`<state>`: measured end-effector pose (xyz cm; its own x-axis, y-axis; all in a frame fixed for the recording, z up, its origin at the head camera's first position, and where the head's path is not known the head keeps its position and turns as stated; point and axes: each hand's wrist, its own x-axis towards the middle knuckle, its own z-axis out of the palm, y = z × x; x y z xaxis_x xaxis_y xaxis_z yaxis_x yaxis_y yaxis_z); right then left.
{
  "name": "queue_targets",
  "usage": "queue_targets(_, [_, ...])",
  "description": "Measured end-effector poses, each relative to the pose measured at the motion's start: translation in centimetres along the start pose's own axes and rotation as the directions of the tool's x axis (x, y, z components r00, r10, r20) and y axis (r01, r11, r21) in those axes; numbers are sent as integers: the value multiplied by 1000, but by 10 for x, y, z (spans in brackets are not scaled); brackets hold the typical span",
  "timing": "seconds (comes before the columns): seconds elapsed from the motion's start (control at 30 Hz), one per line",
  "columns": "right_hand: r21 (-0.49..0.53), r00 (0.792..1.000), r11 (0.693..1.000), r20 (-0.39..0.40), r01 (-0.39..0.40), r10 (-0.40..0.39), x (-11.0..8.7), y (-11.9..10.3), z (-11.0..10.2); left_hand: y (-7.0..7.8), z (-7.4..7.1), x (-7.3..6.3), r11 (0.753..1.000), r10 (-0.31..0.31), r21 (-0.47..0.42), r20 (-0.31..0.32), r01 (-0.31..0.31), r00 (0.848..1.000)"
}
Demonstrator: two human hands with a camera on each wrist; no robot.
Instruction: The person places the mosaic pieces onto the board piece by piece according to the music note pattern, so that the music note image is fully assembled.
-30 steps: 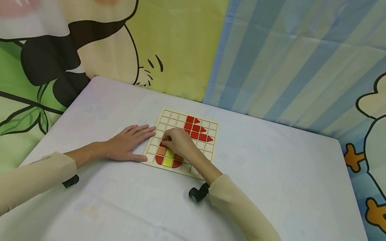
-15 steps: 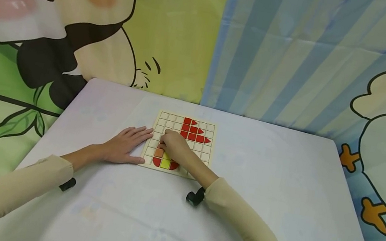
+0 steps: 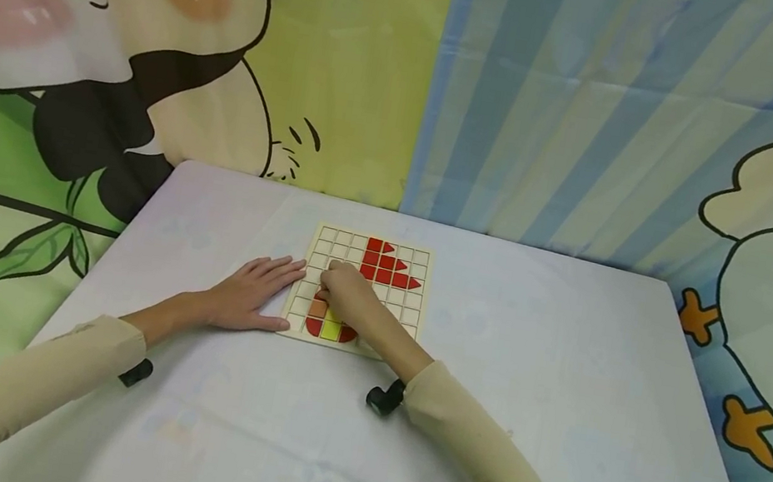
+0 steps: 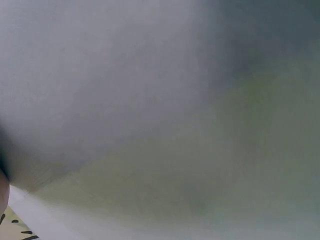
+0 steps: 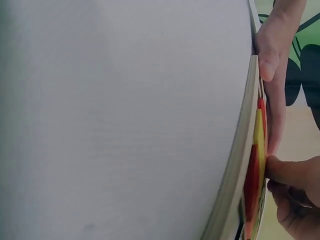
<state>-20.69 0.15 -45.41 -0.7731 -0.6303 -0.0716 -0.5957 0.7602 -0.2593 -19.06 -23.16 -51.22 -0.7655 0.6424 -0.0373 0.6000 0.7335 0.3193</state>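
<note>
In the head view, a pale gridded puzzle board (image 3: 410,316) lies on the table. My left hand (image 3: 249,295) rests flat at its left edge, fingers spread and thumb by the lower corner. My right hand (image 3: 351,294) is over the board's lower left with curled fingers, their tips pinching at a small red piece (image 3: 321,296) that they partly cover. Just below are an orange square (image 3: 318,309), a yellow square (image 3: 330,331) and red rounded pieces (image 3: 347,336). In the right wrist view, the thumb (image 5: 285,170) meets the board's face.
Red squares and pointed red pieces (image 3: 388,277) form stepped rows at the board's upper right. A white cloth covers the table (image 3: 528,356). Behind it hangs a printed curtain (image 3: 354,59) with cartoon animals. The left wrist view is mostly blurred cloth.
The right hand stays over the same part of the board, its fingers curling further over the red piece. The left hand keeps its place at the edge. The head view has shifted slightly.
</note>
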Motion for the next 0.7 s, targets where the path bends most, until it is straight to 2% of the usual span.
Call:
queue_targets(0.23, [176,1000,984,-16,-15,18,-4,15,-2,1,-7,7,1000,3,-24,33,-2,999])
queue_targets(0.33, [232,998,973,-60,0,14,-8,23,-8,2,-14,11,1000,-11,-29,63,13,998])
queue_targets(0.43, [278,993,960,-120,11,23,-14,30,-19,2,-23,15,998,-33,-52,63,37,997])
queue_targets(0.6, [262,980,964,-179,-36,86,-30,45,-38,5,-44,23,993,-96,-75,-44,92,994])
queue_targets(0.7, [178,967,979,-215,-99,137,-39,56,-45,6,-58,29,982,-188,-14,-113,187,976])
